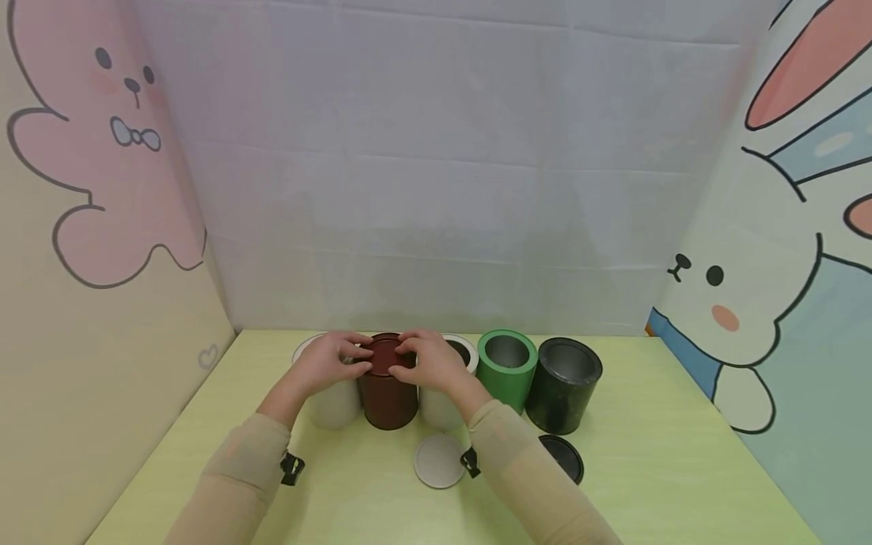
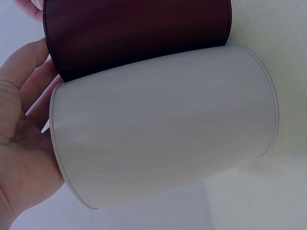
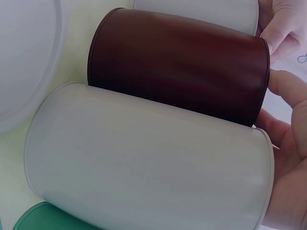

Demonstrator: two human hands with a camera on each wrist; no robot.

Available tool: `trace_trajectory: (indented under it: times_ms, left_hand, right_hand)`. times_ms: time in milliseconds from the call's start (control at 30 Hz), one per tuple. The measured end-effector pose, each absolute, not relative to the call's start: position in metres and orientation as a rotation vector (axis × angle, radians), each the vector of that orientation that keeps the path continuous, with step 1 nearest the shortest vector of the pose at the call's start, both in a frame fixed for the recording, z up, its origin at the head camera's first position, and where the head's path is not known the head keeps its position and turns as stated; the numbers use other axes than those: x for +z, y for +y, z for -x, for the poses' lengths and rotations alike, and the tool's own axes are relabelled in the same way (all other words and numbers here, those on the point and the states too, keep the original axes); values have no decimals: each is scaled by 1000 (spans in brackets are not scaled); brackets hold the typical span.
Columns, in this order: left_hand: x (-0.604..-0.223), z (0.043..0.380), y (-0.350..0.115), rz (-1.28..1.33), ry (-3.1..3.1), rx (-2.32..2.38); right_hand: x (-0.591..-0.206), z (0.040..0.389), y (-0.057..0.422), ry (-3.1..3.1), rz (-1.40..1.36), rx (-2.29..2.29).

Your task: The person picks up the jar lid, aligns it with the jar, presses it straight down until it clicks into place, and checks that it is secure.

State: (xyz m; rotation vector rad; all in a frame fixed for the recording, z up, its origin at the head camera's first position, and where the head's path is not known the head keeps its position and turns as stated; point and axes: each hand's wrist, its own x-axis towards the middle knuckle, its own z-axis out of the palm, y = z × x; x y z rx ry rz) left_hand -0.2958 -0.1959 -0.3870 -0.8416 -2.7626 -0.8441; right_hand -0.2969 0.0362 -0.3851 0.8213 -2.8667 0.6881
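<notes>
A dark red canister stands upright in a row, its dark red lid on top. My left hand rests its bent fingertips and thumb on the lid's left part. Opposite, my right hand touches the right part the same way. In the left wrist view, a white canister stands beside the red one, beneath my left palm; its top is mostly hidden. A second white canister, dark inside at its top, stands under my right hand.
Right of these stand an uncovered green canister and an uncovered black canister. A white round lid and a black lid lie in front on the pale green table. Behind rises a pale cloth wall.
</notes>
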Motion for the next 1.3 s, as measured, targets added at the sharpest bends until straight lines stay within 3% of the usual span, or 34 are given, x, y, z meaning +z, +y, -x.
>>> trace_trajectory:
  times_ms: [1300]
  left_hand:
    - [-388, 298, -201, 989, -2699, -697]
  right_hand:
    - [-387, 304, 41, -2813, -935, 641]
